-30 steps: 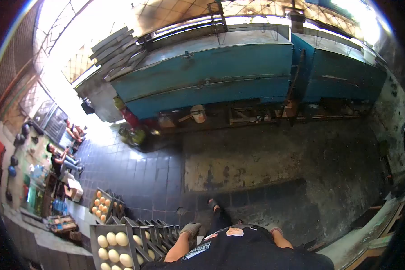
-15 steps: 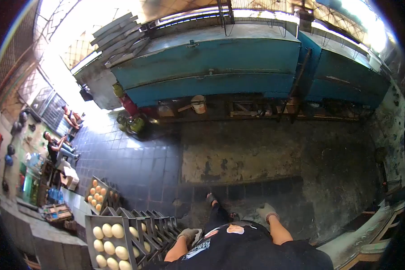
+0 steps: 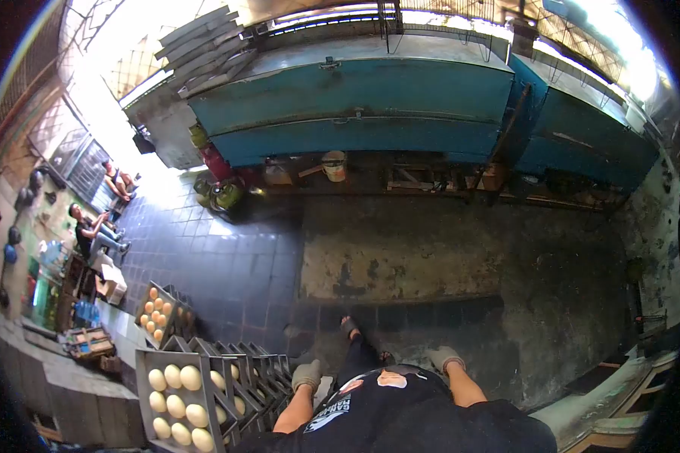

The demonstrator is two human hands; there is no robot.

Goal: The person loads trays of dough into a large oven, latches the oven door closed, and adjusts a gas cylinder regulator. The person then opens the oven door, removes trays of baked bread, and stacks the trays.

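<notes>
My left hand [image 3: 307, 374], in a grey glove, is raised beside the row of metal trays [image 3: 253, 370] at the lower left; its fingers are too small to make out. My right hand [image 3: 443, 359], also gloved, hangs over the dark floor to the right of my body, and its finger posture is unclear. Nothing shows in either hand. Pale round pieces [image 3: 176, 406] lie in rows on the nearest tray. Behind it, another tray [image 3: 156, 312] carries several browner round pieces.
Long blue metal cabinets [image 3: 355, 98] stand across the floor, with a white bucket [image 3: 334, 166] beneath. Green gas cylinders [image 3: 223, 194] are at their left end. Two people [image 3: 94, 230] [image 3: 119, 181] sit at the far left. A wooden-edged bench [image 3: 619, 415] is at the lower right.
My right hand has come out from beside my body. My left hand has risen slightly next to the trays. The view has shifted a little, and the trays appear further left.
</notes>
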